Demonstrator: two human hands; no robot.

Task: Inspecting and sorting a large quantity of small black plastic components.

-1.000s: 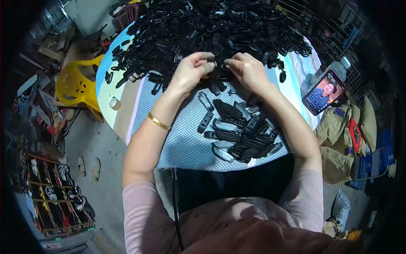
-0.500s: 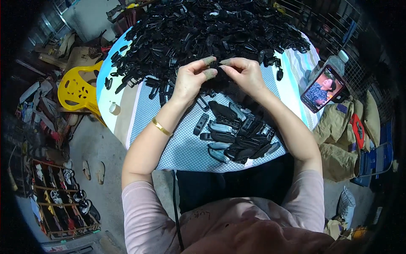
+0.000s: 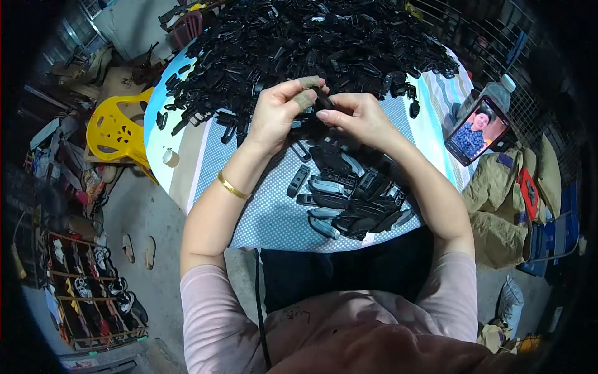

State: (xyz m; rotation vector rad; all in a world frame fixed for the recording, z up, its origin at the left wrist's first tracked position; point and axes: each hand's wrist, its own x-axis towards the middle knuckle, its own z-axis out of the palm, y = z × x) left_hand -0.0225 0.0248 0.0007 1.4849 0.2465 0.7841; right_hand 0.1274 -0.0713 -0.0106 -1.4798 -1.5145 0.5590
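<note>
Between my two hands is a small dark, elongated black part (image 3: 323, 100); its exact kind is hard to make out. My left hand (image 3: 277, 115) pinches it from the left, with wrapped tape on the thumb and forefinger and a gold bangle at the wrist. My right hand (image 3: 361, 117) closes thumb and fingers on its right side. Just beyond my hands spreads a big heap of similar black plastic parts (image 3: 280, 47). Nearer me, below my hands, lies a smaller pile of oblong black and grey pieces (image 3: 349, 193).
The round table wears a patterned cloth (image 3: 268, 227). A phone (image 3: 478, 131) leans against a clear bottle (image 3: 498, 93) at the right. A small white cup (image 3: 170, 158) stands at the left edge. Beyond are a yellow plastic stool (image 3: 118, 128), a shoe rack (image 3: 93, 293) and brown sacks (image 3: 498, 230).
The dark part now shows more plainly between my fingers. My right thumb has come down slightly and the right fingers have curled in. The picture on the phone has changed.
</note>
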